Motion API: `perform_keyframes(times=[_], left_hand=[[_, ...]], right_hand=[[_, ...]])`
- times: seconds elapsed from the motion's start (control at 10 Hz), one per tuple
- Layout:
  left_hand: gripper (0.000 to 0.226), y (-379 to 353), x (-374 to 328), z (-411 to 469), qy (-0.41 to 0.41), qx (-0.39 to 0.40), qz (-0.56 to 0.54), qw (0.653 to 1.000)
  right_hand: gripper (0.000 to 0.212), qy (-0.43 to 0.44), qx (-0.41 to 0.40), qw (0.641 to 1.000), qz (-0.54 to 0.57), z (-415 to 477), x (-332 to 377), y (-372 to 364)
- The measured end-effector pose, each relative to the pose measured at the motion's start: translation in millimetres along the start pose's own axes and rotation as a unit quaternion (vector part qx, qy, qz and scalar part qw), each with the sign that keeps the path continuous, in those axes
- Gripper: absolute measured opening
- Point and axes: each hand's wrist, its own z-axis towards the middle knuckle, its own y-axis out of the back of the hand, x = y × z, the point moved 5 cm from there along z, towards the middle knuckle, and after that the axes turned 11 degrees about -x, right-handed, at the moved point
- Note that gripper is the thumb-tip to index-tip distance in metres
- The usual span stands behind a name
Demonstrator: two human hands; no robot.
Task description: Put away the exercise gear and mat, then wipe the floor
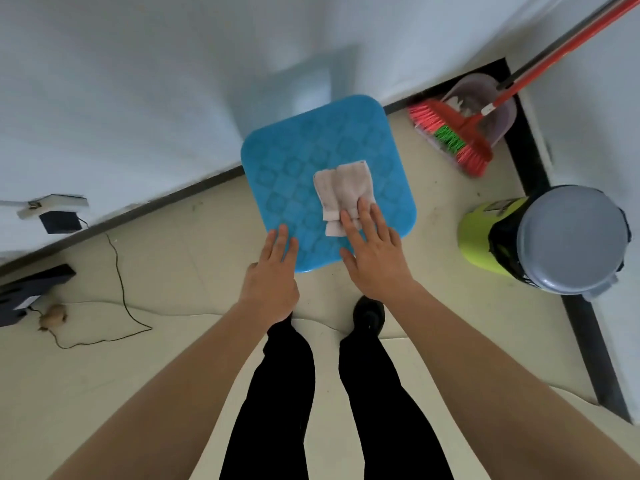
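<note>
Left hand [273, 271] at blue stool [294, 161] — right hand [375, 251] (fingertips [363, 205]) on cloth [343, 188]

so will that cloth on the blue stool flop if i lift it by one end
Probably floppy: the cloth lies in soft folds on the blue stool. Likely light, and the folds may fall open unless gripped together.

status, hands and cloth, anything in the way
Left hand open, fingers at near edge of the blue stool. Right hand open, fingertips on the cloth lying on the stool. Broom and bin stand aside.
</note>
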Motion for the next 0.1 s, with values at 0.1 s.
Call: perform_keyframes(times=[0.1], left_hand=[[0.065, 19.4, 2.4, 1.4, 0.001, 0.026, -0.020, 0.999]], right_hand=[[0.069, 0.004, 0.055, 0.998, 0.008, 7.7, 2.3, 17.8]])
